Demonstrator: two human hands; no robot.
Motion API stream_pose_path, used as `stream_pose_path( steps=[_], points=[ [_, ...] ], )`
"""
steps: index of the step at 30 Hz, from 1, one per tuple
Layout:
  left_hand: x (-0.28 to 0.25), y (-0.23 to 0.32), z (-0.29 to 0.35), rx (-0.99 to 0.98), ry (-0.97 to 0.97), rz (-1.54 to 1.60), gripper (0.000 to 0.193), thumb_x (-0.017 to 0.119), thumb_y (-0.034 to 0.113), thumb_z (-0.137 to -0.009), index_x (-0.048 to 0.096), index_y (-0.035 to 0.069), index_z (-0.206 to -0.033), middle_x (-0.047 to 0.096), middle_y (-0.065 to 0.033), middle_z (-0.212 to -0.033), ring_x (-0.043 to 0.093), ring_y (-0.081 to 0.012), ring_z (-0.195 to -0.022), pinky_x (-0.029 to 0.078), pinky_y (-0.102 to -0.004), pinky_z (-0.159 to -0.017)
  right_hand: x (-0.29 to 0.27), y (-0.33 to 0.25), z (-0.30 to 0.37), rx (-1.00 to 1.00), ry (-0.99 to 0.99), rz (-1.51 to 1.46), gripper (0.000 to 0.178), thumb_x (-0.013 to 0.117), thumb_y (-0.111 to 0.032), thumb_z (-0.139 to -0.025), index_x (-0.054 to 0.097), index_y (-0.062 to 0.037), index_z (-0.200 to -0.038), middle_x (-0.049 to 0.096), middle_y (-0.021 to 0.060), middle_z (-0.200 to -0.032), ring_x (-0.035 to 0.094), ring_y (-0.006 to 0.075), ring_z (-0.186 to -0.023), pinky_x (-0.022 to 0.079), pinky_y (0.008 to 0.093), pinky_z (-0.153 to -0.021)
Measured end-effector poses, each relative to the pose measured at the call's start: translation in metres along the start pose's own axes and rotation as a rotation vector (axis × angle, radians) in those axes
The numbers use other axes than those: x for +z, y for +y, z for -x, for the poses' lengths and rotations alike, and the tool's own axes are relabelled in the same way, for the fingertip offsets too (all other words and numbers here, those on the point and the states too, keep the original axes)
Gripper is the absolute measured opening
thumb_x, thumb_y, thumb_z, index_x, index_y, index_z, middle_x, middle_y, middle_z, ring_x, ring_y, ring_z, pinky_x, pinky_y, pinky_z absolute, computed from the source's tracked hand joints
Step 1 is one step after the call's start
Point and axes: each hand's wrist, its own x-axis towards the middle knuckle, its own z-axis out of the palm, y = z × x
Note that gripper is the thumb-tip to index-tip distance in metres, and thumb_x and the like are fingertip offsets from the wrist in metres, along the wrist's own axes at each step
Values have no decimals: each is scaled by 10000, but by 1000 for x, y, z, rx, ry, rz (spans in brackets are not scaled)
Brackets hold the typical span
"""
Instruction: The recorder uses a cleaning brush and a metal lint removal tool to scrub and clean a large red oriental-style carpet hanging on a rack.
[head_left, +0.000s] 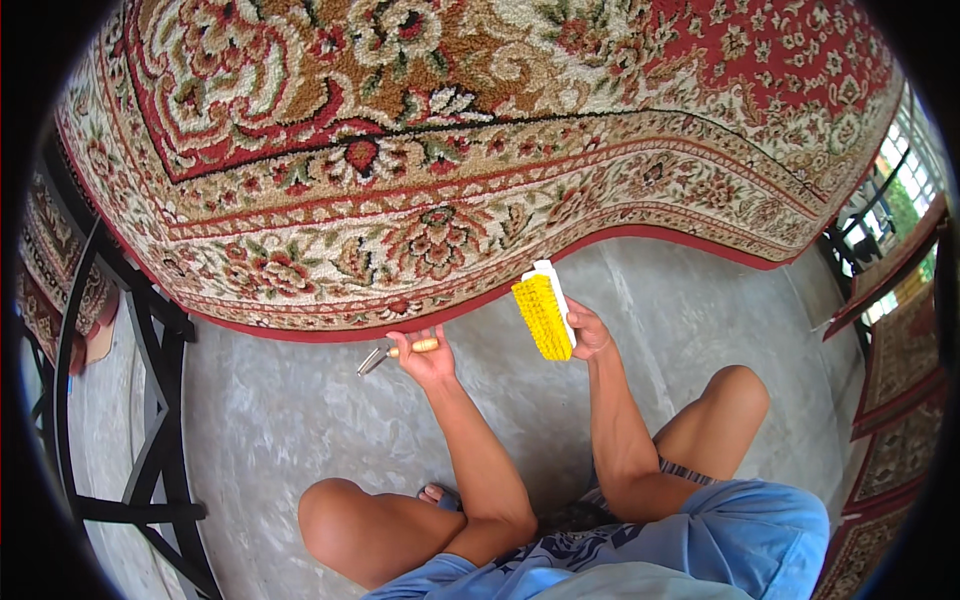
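Observation:
A large patterned rug [440,240] in red, cream and tan hangs in front of me, with a red bound lower edge. At that edge is my left hand [430,366], its fingertips at or just under the binding. Across its palm lies a small tool with a light wooden handle [418,346] and a metal pronged-looking end, held by the thumb; its exact kind is unclear. My right hand [591,335] grips a scrub brush [541,316] by its white back. The yellow bristles face left, apart from the rug.
Grey concrete floor [290,420] lies beneath me, around my bent knees. A black metal frame [150,400] stands at the left, with another patterned rug [50,240] behind it. More rugs [900,390] hang at the right, near a bright railing or window.

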Motion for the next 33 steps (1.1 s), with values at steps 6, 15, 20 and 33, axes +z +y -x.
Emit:
stream_pose_path(
  steps=[6, 15, 20, 33],
  points=[
    [-31, -5, -2, 49, 160, -150, 620, 631, 533, -950, 474, 98, -1361, 509, -105, -1363, 435, -312, -1349, 376, -528, -1072, 22, 12, -16, 140, 75, 492, 758, 794, -215, -799, 461, -23, -1453, 606, 84, -1306, 593, 193, -1175, 465, 351, -1010],
    [-45, -11, 3, -161, 72, -443, 422, 590, 515, -966, 643, 98, -999, 688, -82, -1052, 598, -256, -1071, 461, -435, -820, 37, 43, -38, 96, 260, 1502, 634, 848, -243, -729, 574, -59, -1270, 712, 178, -1126, 684, 327, -1059, 519, 430, -899],
    [-33, -1, 15, -354, -102, -592, 512, 552, 551, -989, 626, 49, -1063, 687, -147, -1088, 659, -271, -963, 501, -415, -753, 41, 81, -35, 23, 479, 1640, 617, 853, -236, -733, 584, -89, -1270, 700, 199, -1138, 657, 391, -1074, 516, 474, -882],
    [-30, -8, 19, -412, -122, -579, 514, 540, 469, -1026, 604, -15, -1184, 658, -129, -1057, 644, -250, -979, 543, -391, -832, 43, 108, -31, -86, 158, 1733, 731, 805, -156, -735, 505, -81, -1397, 607, 167, -1326, 540, 409, -1238, 485, 491, -977]
  ],
)
